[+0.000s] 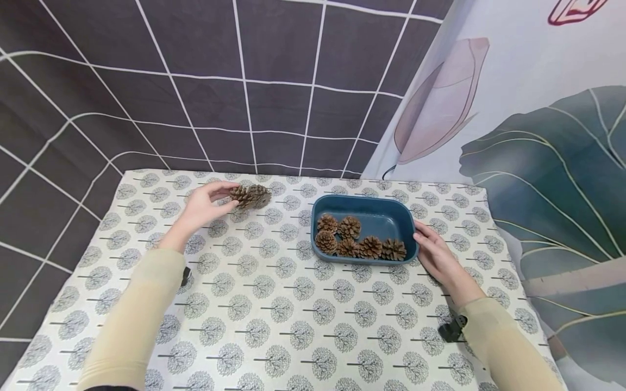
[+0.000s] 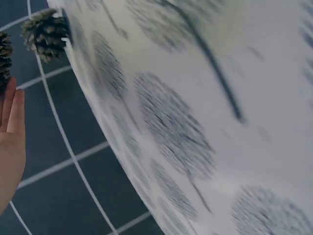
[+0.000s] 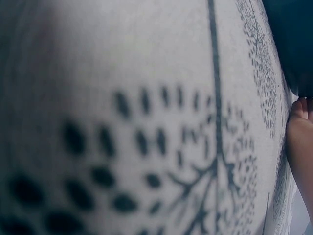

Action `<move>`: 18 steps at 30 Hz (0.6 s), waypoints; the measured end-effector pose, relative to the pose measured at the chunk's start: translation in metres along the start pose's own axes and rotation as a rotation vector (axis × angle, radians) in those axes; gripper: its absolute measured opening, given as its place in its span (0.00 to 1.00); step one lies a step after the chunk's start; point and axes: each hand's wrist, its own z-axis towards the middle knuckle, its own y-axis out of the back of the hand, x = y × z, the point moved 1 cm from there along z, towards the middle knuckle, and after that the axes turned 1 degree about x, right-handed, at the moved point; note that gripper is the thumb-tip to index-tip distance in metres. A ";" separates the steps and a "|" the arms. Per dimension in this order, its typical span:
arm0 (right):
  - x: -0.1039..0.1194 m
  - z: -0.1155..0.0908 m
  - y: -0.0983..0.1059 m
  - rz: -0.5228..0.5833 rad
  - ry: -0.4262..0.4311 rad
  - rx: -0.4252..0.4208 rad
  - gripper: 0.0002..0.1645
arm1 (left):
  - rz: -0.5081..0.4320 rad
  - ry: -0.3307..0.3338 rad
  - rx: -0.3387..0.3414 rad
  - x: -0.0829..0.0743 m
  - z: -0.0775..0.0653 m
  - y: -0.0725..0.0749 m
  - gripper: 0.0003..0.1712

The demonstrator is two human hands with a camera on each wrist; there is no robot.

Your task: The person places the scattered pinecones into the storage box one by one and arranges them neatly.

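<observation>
At the back left of the table, my left hand (image 1: 202, 205) pinches a brown pine cone (image 1: 240, 196) between thumb and fingers. Close beside it on the right is a second pine cone (image 1: 259, 196). In the left wrist view, part of the left hand (image 2: 12, 132) shows below the held pine cone (image 2: 4, 56), which the frame edge cuts off. My right hand (image 1: 437, 254) rests its nearly straight fingers against the right end of a blue rectangular box (image 1: 363, 202). Several pine cones (image 1: 370, 247) lie inside, along its left and front sides.
A white cloth (image 1: 283, 315) with a grey tree print covers the table. Behind it hangs a dark curtain (image 1: 279, 108) with white grid lines. A leaf-patterned light curtain (image 1: 489, 136) hangs at the right. Each wrist carries a small black camera (image 1: 452, 328).
</observation>
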 end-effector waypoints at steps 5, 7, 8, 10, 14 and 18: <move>-0.001 0.000 0.001 -0.010 0.001 -0.005 0.24 | -0.036 -0.086 -0.002 -0.016 0.009 -0.017 0.30; -0.002 0.000 0.001 -0.013 0.003 -0.004 0.24 | -0.048 -0.122 0.001 -0.022 0.014 -0.025 0.30; -0.002 0.000 0.001 -0.014 0.003 -0.002 0.24 | -0.056 -0.135 0.002 -0.025 0.016 -0.030 0.29; -0.002 0.000 0.001 -0.013 0.004 -0.002 0.24 | -0.073 -0.161 0.006 -0.031 0.021 -0.039 0.29; -0.002 0.001 0.001 -0.017 0.004 -0.003 0.24 | -0.113 -0.204 0.015 -0.045 0.029 -0.056 0.29; -0.001 0.001 0.001 -0.018 0.008 -0.002 0.24 | -0.126 -0.270 0.028 -0.057 0.038 -0.075 0.29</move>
